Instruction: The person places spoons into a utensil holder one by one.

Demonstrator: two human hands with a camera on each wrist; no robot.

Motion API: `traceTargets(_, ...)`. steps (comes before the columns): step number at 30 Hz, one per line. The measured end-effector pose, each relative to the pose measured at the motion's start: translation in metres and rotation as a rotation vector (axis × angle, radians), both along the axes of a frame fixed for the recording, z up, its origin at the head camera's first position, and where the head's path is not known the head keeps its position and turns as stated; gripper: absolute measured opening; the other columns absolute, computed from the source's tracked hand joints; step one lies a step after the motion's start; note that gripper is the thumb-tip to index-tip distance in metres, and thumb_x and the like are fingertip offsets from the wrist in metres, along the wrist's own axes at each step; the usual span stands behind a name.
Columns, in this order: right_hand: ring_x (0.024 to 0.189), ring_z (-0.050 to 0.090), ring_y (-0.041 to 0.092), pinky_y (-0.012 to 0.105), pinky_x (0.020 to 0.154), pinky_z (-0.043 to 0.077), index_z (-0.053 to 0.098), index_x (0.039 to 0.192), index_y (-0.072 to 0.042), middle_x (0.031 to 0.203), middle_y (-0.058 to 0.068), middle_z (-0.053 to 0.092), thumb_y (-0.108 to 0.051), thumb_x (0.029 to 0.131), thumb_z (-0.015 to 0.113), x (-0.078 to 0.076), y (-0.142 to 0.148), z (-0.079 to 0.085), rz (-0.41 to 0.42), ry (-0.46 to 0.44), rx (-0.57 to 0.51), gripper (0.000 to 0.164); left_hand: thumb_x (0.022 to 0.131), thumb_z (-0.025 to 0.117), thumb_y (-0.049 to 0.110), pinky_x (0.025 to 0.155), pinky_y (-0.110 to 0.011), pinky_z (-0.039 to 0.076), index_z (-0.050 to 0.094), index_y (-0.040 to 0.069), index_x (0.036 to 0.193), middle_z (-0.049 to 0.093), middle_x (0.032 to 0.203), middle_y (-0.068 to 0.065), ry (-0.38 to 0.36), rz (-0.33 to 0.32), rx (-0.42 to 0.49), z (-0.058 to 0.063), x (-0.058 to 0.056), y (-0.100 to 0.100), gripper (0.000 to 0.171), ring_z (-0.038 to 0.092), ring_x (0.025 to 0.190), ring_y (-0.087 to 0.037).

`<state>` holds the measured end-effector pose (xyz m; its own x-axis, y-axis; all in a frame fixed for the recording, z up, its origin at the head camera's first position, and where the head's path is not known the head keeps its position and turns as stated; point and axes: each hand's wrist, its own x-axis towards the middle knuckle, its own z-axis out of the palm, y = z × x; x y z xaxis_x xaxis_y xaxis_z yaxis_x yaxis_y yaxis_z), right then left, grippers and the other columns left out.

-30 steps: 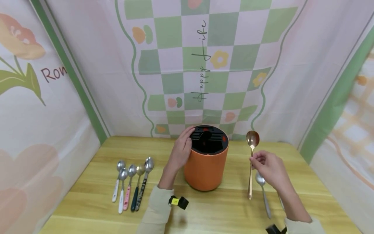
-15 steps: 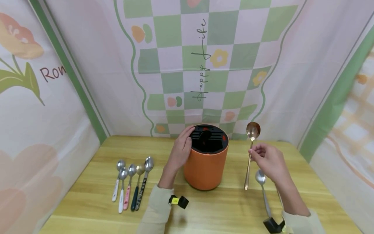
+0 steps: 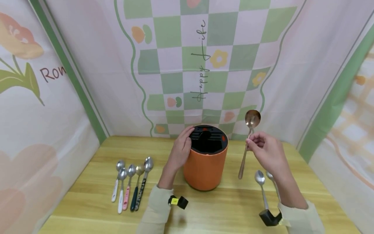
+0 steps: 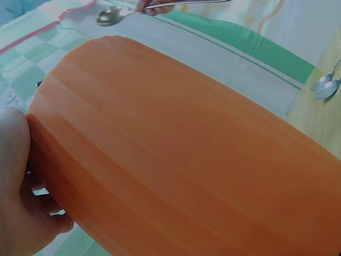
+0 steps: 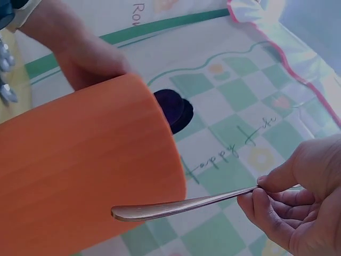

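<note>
An orange utensil holder [image 3: 205,169] with a black slotted insert [image 3: 205,146] stands upright on the table. My left hand [image 3: 180,148] grips its upper left side, fingers at the rim. Also in the right wrist view, a dark rounded piece [image 5: 176,111] sticks out of the holder's mouth. My right hand [image 3: 267,152] pinches a copper-coloured spoon [image 3: 252,119] between thumb and fingertips, bowl up and handle slanting down to the left. The spoon is raised to the right of the holder; across the right wrist view its handle [image 5: 160,209] overlaps the orange wall.
Several spoons with white, pink, dark and patterned handles [image 3: 126,198] lie in a row on the left of the wooden table [image 3: 216,214]. Two silver spoons [image 3: 260,178] lie at the right, partly behind the right forearm and wrist camera. Printed curtains [image 3: 169,58] enclose the table.
My right hand has risen and moved slightly left with the copper-coloured spoon, whose handle end has swung left towards the holder. The left hand and holder have stayed in place.
</note>
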<state>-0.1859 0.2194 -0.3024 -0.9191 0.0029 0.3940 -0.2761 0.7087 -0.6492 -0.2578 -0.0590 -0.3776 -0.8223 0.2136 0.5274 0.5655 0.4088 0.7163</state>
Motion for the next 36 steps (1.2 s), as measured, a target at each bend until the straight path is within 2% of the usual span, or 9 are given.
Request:
traceTargets(4,0.074,0.062,-0.004,0.012,0.066,0.053,0.065,0.100,0.003,0.093,0.016,0.069,-0.018,0.099,0.061,0.000,-0.006,0.009,0.017,0.017,-0.019,0.021,0.104,0.031,0.015,0.120,-0.046,0.033,0.047,0.003,0.147,0.042,0.157,-0.009,0.004,0.001,-0.003,-0.001,0.000,0.000,0.048,0.037,0.146,-0.025)
traceTargets(12,0.074,0.059,-0.009,0.008,0.067,0.051,0.065,0.098,0.002,0.093,0.016,0.069,-0.019,0.098,0.062,-0.002,-0.016,0.023,0.021,0.078,-0.041,0.021,0.104,0.030,0.016,0.120,-0.045,0.033,0.047,0.003,0.147,0.042,0.157,-0.009,0.009,0.000,-0.003,-0.001,-0.001,0.000,0.048,0.037,0.147,-0.025)
traceTargets(23,0.071,0.060,-0.009,0.008,0.065,0.051,0.065,0.100,0.004,0.091,0.017,0.069,-0.019,0.098,0.063,-0.006,-0.033,0.043,0.046,0.163,-0.099,0.023,0.104,0.030,0.016,0.120,-0.045,0.033,0.047,0.004,0.147,0.041,0.157,-0.007,-0.002,-0.001,-0.004,-0.002,-0.001,-0.001,0.048,0.036,0.147,-0.024)
traceTargets(36,0.070,0.061,-0.011,0.007,0.066,0.052,0.063,0.101,0.007,0.092,0.019,0.069,-0.016,0.097,0.064,-0.017,-0.047,0.054,0.085,0.222,-0.155,0.023,0.104,0.031,0.015,0.119,-0.046,0.034,0.047,0.003,0.147,0.042,0.157,-0.010,0.009,-0.004,-0.007,-0.002,-0.003,-0.001,0.047,0.038,0.146,-0.025)
